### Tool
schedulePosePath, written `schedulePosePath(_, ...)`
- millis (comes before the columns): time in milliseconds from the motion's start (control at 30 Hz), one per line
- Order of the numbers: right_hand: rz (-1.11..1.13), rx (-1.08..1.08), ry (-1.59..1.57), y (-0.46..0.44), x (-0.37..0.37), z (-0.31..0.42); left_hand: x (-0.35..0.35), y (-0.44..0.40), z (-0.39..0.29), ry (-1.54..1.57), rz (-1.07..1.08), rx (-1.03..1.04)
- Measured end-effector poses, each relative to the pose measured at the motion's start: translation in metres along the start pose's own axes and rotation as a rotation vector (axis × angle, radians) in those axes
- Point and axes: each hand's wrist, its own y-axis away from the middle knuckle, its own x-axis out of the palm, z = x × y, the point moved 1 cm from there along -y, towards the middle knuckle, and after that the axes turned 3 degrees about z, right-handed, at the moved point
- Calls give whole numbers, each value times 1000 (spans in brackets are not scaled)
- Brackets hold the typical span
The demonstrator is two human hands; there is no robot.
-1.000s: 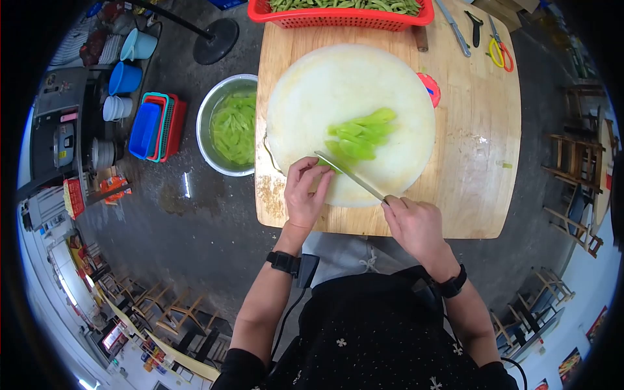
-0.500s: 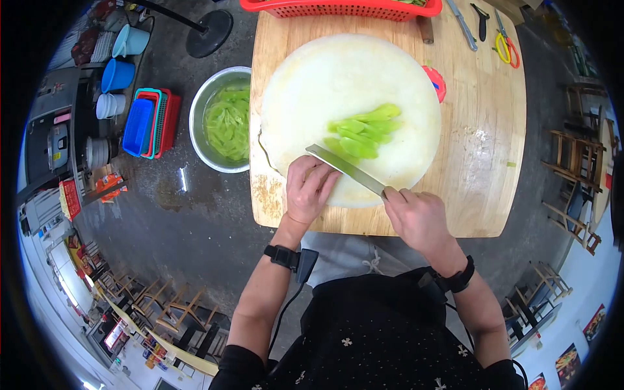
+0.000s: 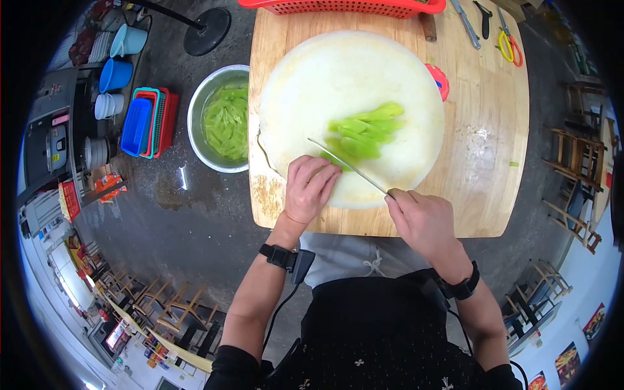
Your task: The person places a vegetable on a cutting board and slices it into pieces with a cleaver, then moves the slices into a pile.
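My right hand (image 3: 422, 220) is closed round the handle of a kitchen knife (image 3: 356, 170). Its blade slants up and left across a round white cutting board (image 3: 305, 84) and appears almost edge-on. Curled fingers of my left hand (image 3: 309, 190) press on a green vegetable piece (image 3: 337, 160), mostly hidden beneath them, right beside the blade. Just beyond the knife lies a loose pile of pale green vegetable slices (image 3: 367, 131), possibly celtuce.
A metal basin (image 3: 194, 130) of green slices in water stands left of the wooden table (image 3: 484, 143). At the table's far side are a red basket (image 3: 344, 8), a knife (image 3: 467, 26), a black peeler (image 3: 483, 21) and scissors (image 3: 510, 47). A red object (image 3: 438, 82) touches the board's right side.
The knife has turned from showing its broad face to nearly edge-on, and its tip has shifted slightly upward. My left hand keeps its place on the vegetable; the whole view has shifted a little.
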Motion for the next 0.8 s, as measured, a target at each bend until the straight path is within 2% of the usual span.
schedulePosePath(800, 28, -82, 110, -2, -2, 2, 3, 0, 5, -29, 0, 43)
